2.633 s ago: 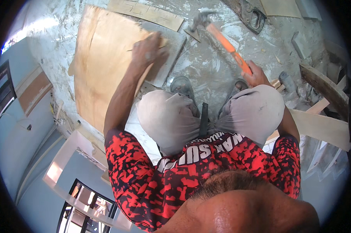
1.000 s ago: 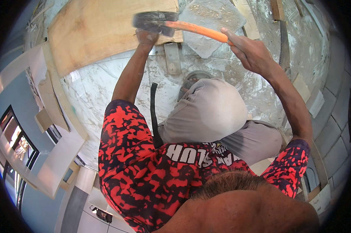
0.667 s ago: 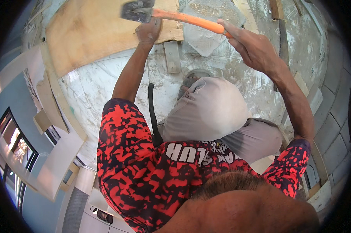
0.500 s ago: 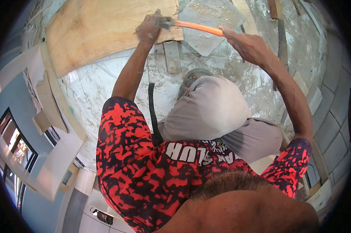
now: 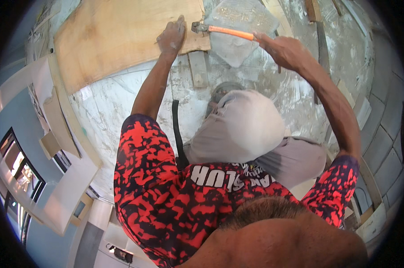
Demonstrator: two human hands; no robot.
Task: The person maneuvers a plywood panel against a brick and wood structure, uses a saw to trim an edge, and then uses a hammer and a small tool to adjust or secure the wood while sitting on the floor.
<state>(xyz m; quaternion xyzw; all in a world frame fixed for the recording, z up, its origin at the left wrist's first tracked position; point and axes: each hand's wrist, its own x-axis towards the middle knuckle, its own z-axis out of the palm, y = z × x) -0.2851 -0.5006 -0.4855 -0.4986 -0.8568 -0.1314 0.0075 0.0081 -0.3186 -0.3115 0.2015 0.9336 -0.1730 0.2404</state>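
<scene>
My right hand (image 5: pixel 284 51) is closed round the end of a hammer's orange handle (image 5: pixel 231 32). The dark metal hammer head (image 5: pixel 198 27) is just right of my left hand, over the right end of a plywood sheet (image 5: pixel 108 40). My left hand (image 5: pixel 171 36) rests on that sheet near its right end, fingers bent and the tips close together. Whatever they pinch, if anything, is too small or hidden to make out.
Under the plywood's near edge a short wood block (image 5: pixel 198 69) sticks out. A pale grey slab (image 5: pixel 242 31) lies right of the sheet. Wood strips (image 5: pixel 322 44) lie farther right. My bent knee (image 5: pixel 251 120) is between my arms on the stained work surface (image 5: pixel 121 89).
The hammer head has shifted a little to the right, from against my left hand to a small gap beside it. My left hand stays at the same spot on the plywood.
</scene>
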